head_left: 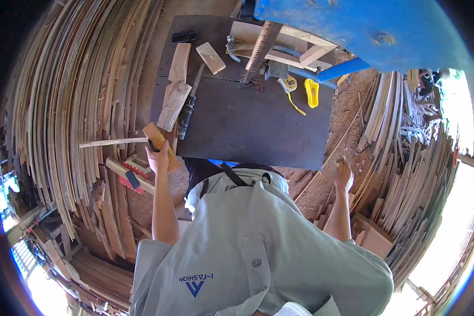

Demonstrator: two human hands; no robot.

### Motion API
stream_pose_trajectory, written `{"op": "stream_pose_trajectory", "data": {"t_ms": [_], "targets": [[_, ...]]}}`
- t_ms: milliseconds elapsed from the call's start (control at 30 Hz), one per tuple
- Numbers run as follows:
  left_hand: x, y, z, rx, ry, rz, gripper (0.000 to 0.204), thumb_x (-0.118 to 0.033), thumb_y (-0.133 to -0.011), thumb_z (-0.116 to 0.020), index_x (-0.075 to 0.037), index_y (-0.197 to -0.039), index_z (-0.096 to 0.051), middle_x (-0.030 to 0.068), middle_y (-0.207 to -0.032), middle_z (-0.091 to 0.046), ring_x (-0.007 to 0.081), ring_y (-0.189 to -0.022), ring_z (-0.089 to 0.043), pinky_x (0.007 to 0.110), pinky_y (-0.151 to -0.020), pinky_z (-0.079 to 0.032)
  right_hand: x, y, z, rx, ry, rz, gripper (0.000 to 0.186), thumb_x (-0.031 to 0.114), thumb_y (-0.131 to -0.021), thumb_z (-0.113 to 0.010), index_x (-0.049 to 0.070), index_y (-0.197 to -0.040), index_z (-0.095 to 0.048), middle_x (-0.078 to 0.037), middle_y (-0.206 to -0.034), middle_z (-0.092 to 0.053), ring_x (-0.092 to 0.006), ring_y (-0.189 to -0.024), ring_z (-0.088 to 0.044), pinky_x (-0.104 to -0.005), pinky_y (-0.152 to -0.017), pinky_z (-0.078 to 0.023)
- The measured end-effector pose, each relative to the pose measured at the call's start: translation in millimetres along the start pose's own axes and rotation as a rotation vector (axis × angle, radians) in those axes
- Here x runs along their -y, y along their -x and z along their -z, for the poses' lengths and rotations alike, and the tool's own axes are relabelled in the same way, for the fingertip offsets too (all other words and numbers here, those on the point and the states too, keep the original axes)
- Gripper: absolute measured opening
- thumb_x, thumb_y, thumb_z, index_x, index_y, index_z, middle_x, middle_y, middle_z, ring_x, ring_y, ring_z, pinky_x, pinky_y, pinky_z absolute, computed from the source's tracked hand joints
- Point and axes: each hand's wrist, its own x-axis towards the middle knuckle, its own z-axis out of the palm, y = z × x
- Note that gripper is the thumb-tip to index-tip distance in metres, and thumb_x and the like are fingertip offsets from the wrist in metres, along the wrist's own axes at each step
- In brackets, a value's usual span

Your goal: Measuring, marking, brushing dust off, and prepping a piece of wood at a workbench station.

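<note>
1 wooden block (153,132) in the left grip (158,159)

Harsh white glare at both sides.

Printed on the grey-green shirt (216,231), upside down in view: dark blue lettering (196,278) and an angular emblem (195,288).

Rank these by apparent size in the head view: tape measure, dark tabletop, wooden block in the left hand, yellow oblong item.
1. Dark tabletop
2. Wooden block in the left hand, which partly covers it
3. Tape measure and yellow oblong item: too alike to rank, with some tape pulled out
</note>
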Motion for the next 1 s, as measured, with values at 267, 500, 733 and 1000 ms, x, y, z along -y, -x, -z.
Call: {"op": "stream_pose_trajectory", "data": {"t_ms": [267,500,733,1000], "targets": [[-5.5,5.1,-1.5,-0.046,0.002,-0.012,0.102,-0.056,-0.074,-0.085,0.006,-0.147,-0.047,0.0290,-0.136,-0.062,0.0443,-0.127,-0.060,0.048,-0.106,-0.048,335.5,65.8,-78.7,0.299,-0.386,1.068,0.026,0.033,-0.100,-0.062,0.015,-0.116,-0.070,-0.014,-0.106,-0.076,-0.0370,-0.090,-0.074,-0.0462,-0.078,-0.060],[2.3,3.6,-2.6,-0.021,0.113,-0.088,0.101,-0.058,-0.074,-0.083,0.005,-0.146,-0.049,0.0291,-0.137,-0.062,0.0441,-0.127,-0.060,0.048,-0.106,-0.048,449.4,73.3,-146.7,0.501,-0.247,1.104,0.026,0.033,-0.100,-0.060,0.017,-0.120,-0.067,-0.015,-0.104,-0.076,-0.0370,-0.090,-0.074,-0.0504,-0.077,-0.059],[6.3,3.2,0.1,0.002,0.032,-0.056,0.099,-0.059,-0.075,-0.083,0.004,-0.144,-0.050,0.0291,-0.137,-0.061,0.0445,-0.129,-0.058,0.049,-0.107,-0.047,194.3,26.3,-97.0,0.070,-0.174,0.434,0.031,0.044,-0.102,-0.057,0.020,-0.117,-0.068,-0.018,-0.098,-0.076,-0.0421,-0.092,-0.072,-0.0533,-0.077,-0.057],[14.9,-7.1,-6.4,-0.015,0.045,-0.106,0.109,-0.058,-0.075,-0.084,0.008,-0.151,-0.043,0.0290,-0.144,-0.057,0.0429,-0.133,-0.056,0.048,-0.112,-0.044,18.9,5.4,-31.8,-0.067,-0.233,-0.076,0.033,0.041,-0.100,-0.057,0.024,-0.126,-0.069,-0.019,-0.110,-0.075,-0.0421,-0.098,-0.072,-0.0523,-0.085,-0.056]]}}
